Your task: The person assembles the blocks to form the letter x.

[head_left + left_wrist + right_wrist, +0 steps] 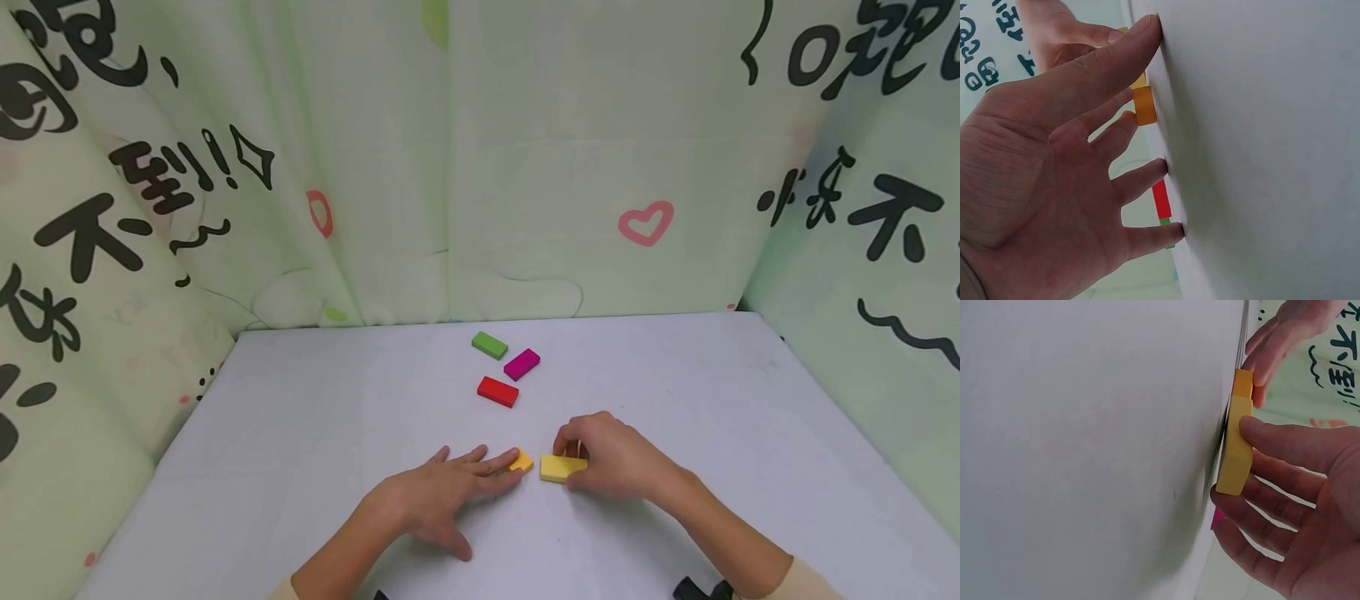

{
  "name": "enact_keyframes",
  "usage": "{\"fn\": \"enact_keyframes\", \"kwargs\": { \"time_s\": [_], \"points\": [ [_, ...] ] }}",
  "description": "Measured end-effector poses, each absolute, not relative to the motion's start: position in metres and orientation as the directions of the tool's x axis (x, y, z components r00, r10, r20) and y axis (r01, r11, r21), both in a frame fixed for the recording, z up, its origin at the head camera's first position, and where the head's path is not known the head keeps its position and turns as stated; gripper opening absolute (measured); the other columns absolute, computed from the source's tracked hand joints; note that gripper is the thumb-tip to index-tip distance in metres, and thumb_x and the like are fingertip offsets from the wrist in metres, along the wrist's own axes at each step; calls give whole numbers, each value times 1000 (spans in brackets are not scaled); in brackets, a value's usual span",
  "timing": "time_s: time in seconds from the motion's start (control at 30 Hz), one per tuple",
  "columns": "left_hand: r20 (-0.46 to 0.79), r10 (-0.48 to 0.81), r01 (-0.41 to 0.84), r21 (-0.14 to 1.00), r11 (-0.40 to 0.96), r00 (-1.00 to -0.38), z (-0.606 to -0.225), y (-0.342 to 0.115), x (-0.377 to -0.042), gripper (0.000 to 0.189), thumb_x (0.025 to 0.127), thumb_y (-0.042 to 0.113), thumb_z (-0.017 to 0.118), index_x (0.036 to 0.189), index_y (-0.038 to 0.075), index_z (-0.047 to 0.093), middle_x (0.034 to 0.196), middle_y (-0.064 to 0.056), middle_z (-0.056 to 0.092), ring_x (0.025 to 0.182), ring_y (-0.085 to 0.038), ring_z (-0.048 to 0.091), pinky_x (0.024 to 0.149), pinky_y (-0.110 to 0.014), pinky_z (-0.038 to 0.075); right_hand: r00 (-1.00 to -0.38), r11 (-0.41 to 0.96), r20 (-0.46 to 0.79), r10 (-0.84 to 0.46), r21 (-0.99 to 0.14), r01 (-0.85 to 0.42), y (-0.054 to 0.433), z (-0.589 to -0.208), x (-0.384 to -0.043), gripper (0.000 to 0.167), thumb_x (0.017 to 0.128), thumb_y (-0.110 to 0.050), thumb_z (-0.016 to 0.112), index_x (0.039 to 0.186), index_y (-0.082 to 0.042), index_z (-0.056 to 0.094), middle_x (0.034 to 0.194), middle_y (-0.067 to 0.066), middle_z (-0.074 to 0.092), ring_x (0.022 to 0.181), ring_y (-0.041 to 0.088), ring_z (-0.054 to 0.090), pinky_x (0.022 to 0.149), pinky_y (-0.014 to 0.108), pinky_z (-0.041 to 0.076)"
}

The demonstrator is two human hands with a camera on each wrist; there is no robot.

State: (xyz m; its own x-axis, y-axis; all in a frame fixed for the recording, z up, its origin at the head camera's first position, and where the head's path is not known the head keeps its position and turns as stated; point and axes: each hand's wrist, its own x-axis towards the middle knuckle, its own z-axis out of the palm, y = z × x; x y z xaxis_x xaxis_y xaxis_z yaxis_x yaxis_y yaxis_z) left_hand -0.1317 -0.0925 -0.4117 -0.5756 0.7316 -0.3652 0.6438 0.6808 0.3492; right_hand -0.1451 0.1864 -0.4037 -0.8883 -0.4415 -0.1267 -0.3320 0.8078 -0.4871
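Note:
My right hand [615,457] pinches a yellow block [562,468] between thumb and fingers, just over the white tabletop; the right wrist view shows the thumb on the face of the yellow block [1236,450]. To its left lies a smaller-looking orange block [522,461], partly covered by the fingertips of my left hand [438,497]. That hand is spread with straight fingers, and in the left wrist view its fingertips touch the orange block [1144,105] and the table. A narrow gap separates the two blocks in the head view.
Beyond the hands, a red block [498,392], a magenta block [522,364] and a green block [490,345] lie apart on the white table [315,417]. Pale green curtains [525,167] with black lettering surround the table's back and sides.

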Motion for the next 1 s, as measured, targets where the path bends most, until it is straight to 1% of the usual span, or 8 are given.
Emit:
{"fn": "enact_keyframes", "kwargs": {
  "time_s": [0.17,0.37,0.47,0.57,0.67,0.8,0.9,1.0],
  "points": [
    [-370,733,645,350,679,-571,-412,-92,-133,106,81,35,90,164,43,25,173,23,10,162,-24,19,122,-69,26,-887,817,-148,-438,-477,-324,182,-404,-143,26,76,-12,91,94,-20,74,81,-12,62,78,12,56,71,27,50],
    [-374,731,642,351,681,-570,-411,-90,-133,106,81,35,90,164,44,25,173,23,10,162,-24,20,122,-69,26,-877,814,-141,-460,-462,-352,181,-406,-142,28,76,-14,92,95,-22,74,80,-12,62,77,11,56,69,25,50],
    [-368,732,644,349,680,-574,-412,-90,-133,107,81,34,90,164,44,25,173,23,11,162,-24,20,122,-68,27,-875,812,-134,-464,-460,-360,181,-405,-142,29,76,-14,92,97,-22,73,80,-12,62,76,10,55,67,25,49],
    [-365,734,647,348,678,-573,-412,-91,-133,107,81,34,90,164,44,24,173,23,11,162,-25,21,122,-68,27,-867,797,-118,-484,-468,-381,184,-405,-141,32,76,-15,92,102,-22,74,84,-13,63,77,9,56,66,25,49],
    [-362,736,648,351,676,-572,-413,-92,-132,106,81,34,90,164,44,25,173,23,10,162,-25,21,122,-69,27,-840,747,-66,-538,-499,-439,190,-405,-141,33,78,-14,90,107,-21,74,93,-14,68,83,9,61,71,27,53],
    [-357,738,650,351,674,-573,-413,-93,-132,106,81,34,90,164,43,26,173,23,10,162,-24,20,122,-69,27,-769,649,-16,-639,-549,-527,200,-403,-144,32,84,-7,84,111,-21,76,107,-15,72,98,11,68,87,34,59],
    [-356,736,646,353,677,-576,-413,-93,-132,106,81,34,91,164,44,26,173,24,10,162,-24,20,122,-68,27,-719,614,-58,-693,-570,-546,205,-400,-148,34,86,-2,79,113,-24,78,114,-15,71,107,10,68,95,39,59],
    [-356,735,645,353,678,-577,-413,-93,-132,106,80,34,91,164,44,26,173,24,10,162,-23,19,122,-68,27,-693,622,-125,-710,-574,-533,208,-399,-151,38,88,1,76,113,-27,79,119,-14,70,110,9,67,95,37,59]
  ]
}}
